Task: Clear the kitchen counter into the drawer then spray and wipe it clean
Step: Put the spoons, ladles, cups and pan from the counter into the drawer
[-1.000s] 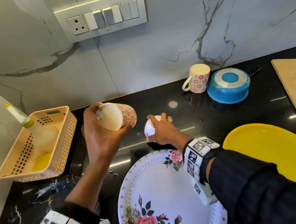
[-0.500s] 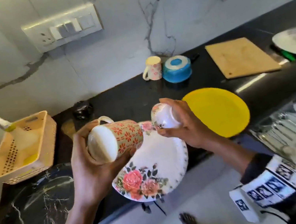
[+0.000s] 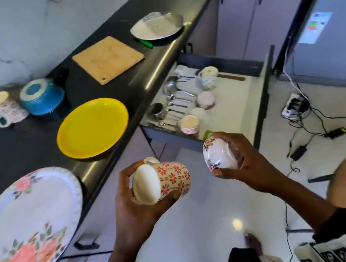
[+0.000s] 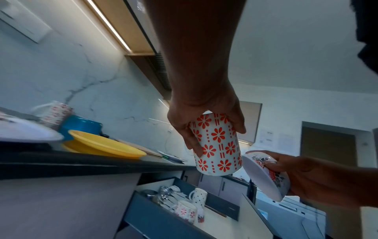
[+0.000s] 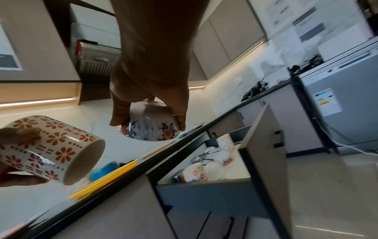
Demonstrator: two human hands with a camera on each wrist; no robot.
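Left hand [image 3: 137,201] wraps floral mug [image 3: 164,181] round body, held sideways over floor. Right hand [image 3: 239,161] cups small floral bowl [image 3: 218,155] by rim, near open drawer [image 3: 231,108]. Both look glazed ceramic: rigid, slick, breakable, so set down gently. 2 plates remain on desk [image 3: 13,150].

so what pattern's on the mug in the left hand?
Red-orange flowers with dashes and dots on white mug; clearest in the left wrist view.

left hand [image 3: 133,200]: fingers curled, gripping | right hand [image 3: 242,163]: fingers curled, gripping | both raised
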